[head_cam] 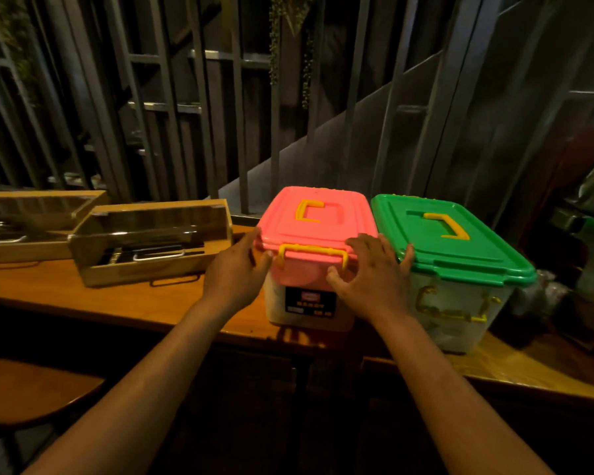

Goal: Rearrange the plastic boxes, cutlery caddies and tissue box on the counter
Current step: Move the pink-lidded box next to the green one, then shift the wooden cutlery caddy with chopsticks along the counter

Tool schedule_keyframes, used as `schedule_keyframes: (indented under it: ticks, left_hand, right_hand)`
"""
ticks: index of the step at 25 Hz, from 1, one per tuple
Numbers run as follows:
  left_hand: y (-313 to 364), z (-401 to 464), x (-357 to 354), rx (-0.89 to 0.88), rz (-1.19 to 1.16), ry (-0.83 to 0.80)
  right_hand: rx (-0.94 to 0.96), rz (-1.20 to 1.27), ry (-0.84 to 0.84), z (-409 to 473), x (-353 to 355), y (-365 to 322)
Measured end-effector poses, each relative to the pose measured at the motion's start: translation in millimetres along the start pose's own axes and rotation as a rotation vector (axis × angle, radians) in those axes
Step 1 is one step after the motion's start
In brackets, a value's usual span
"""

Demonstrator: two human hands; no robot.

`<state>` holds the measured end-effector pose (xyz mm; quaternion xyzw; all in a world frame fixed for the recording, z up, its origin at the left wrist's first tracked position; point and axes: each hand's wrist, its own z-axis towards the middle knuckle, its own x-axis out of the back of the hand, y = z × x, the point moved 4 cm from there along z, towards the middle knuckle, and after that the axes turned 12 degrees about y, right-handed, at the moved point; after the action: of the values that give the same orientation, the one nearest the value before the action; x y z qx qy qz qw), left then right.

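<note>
The pink-lidded box (311,258) stands on the wooden surface (124,299), touching the green-lidded box (456,269). Left hand (235,272) and right hand (371,275) press its sides, fingers spread, forming one two-handed grip. Two cutlery caddies (151,241) lie left.

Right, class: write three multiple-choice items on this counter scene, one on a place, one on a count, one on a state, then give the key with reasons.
1. Where is the green-lidded box relative to the pink-lidded box?
A. To its right
B. On top of it
C. Behind it

2. How many wooden cutlery caddies are on the counter?
A. One
B. Two
C. Four

3. What state is the pink-lidded box's lid in?
A. Removed
B. Propped open
C. Closed

Key: 1 A, the boxes stand side by side. 2 B, near caddy and far caddy. 3 C, the lid sits flat, left hand and right hand on its sides.
</note>
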<state>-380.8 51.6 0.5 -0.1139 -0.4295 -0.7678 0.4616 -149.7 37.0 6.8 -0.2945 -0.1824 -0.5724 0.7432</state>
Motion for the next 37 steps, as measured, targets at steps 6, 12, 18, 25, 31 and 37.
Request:
schedule_keyframes:
  ticks: [6,12,18,25,31,37]
  left_hand:
    - [-68,19,71,-0.144,0.222,0.133]
    - [-200,79,134,-0.231,0.378,0.165]
    - [-323,132,154,-0.177,0.542,0.024]
    - [-386,146,132,0.013,0.408,-0.303]
    - [-361,116,133,-0.069,0.380,-0.313]
    - [-358,123,148,-0.107,0.127,-0.158]
  right_hand:
    - [0.099,0.232,0.058,9,-24,-123]
    - [0.140,0.327,-0.008,17,-118,-256]
    - [0.101,0.325,-0.180,24,-211,-366]
    - [0.124,0.235,-0.435,20,-292,-418]
    - [0.035,0.263,-0.290,15,-293,-394]
    - [-0.174,0.365,-0.213,23,-280,-389]
